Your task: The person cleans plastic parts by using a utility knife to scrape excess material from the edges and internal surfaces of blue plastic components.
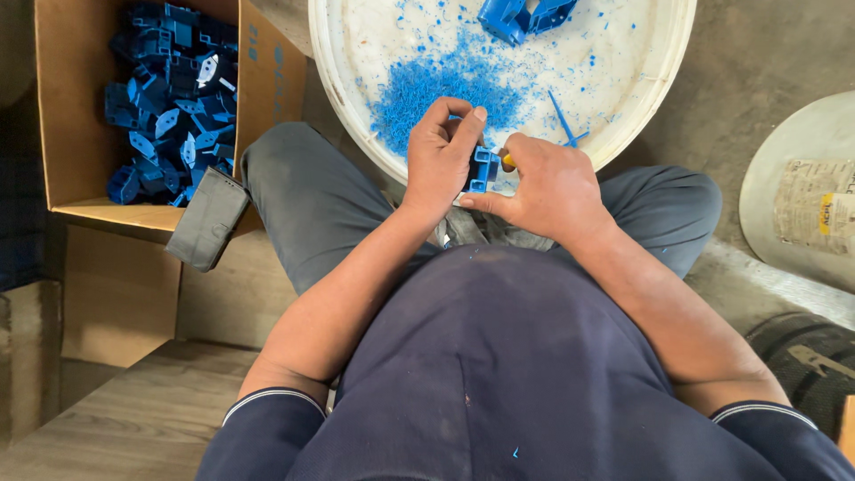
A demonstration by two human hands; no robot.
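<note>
**Trimming blue plastic parts: one in hand, a boxful beside the knee**

The person sits with knees apart, and both hands meet over the near rim of a wide, round white plastic tub lid [329,53] that serves as the work surface. The left hand [438,160] is curled around a small blue moulded plastic part [484,169], with the fingers wrapped over its top and the thumb behind. The right hand [552,187] is clenched on a small tool with a yellow handle [508,161]; only a sliver of the handle shows between thumb and forefinger, and its working end is hidden against the part, so I cannot tell what kind of blade or tip it has.

As to progress, a thick heap of fine blue plastic shavings [427,89] lies on the lid just beyond the hands, with thinner flecks scattered across the rest of it and a long blue sliver [563,120] near the right hand. That amount of waste suggests a good number of parts are already trimmed. A few larger blue parts [521,16] rest at the far edge of the lid; whether they are finished or waiting cannot be told.

To the left, an open brown cardboard box [67,107] holds a deep jumble of similar blue plastic pieces [165,98], and a dark grey block [209,218] leans on its near corner. Whether that box holds finished or untrimmed pieces is not clear, so the share left to do stays uncertain.
</note>
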